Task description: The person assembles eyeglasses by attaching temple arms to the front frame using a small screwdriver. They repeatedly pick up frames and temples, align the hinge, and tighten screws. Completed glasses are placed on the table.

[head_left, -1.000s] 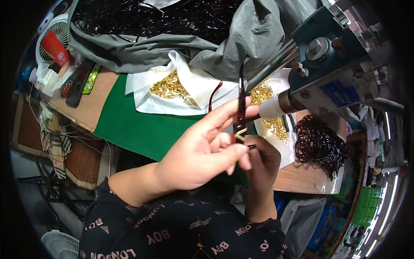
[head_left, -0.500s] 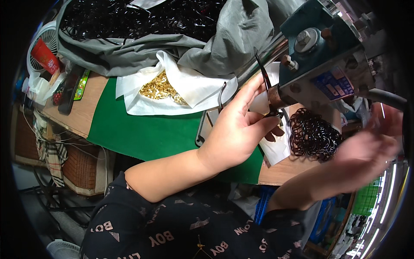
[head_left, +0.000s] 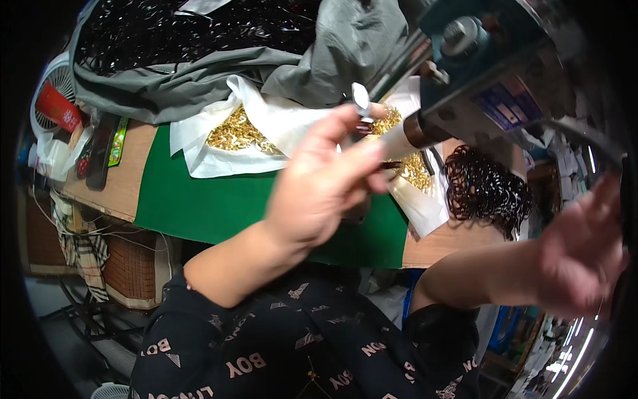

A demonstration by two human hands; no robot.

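My left hand [head_left: 322, 176] is just left of the press's brown-tipped ram [head_left: 420, 130], thumb and fingers closed and smeared by motion. Dark reddish bits of a slim glossy piece [head_left: 393, 165] show past its fingers, with a bright white glint above them; its full shape is hidden. Beyond the fingers lies a heap of small gold metal parts [head_left: 415, 173] on white paper. My right hand [head_left: 581, 249] is low at the far right, badly blurred, below the press's grey bar [head_left: 585, 136]. Whether it holds anything cannot be made out.
The green press head [head_left: 492, 73] fills the upper right. Beside it lies a pile of dark brown glossy loops [head_left: 488, 189]. White cloth [head_left: 193, 149] holds more gold parts [head_left: 236, 130]. A grey sack [head_left: 286, 73] of black glossy pieces [head_left: 193, 33] stands behind. A fan [head_left: 60, 73] is at left.
My left hand has pulled back left from under the press, and the dark piece has turned with it. The gold heap beside the ram now shows. My right hand has dropped lower.
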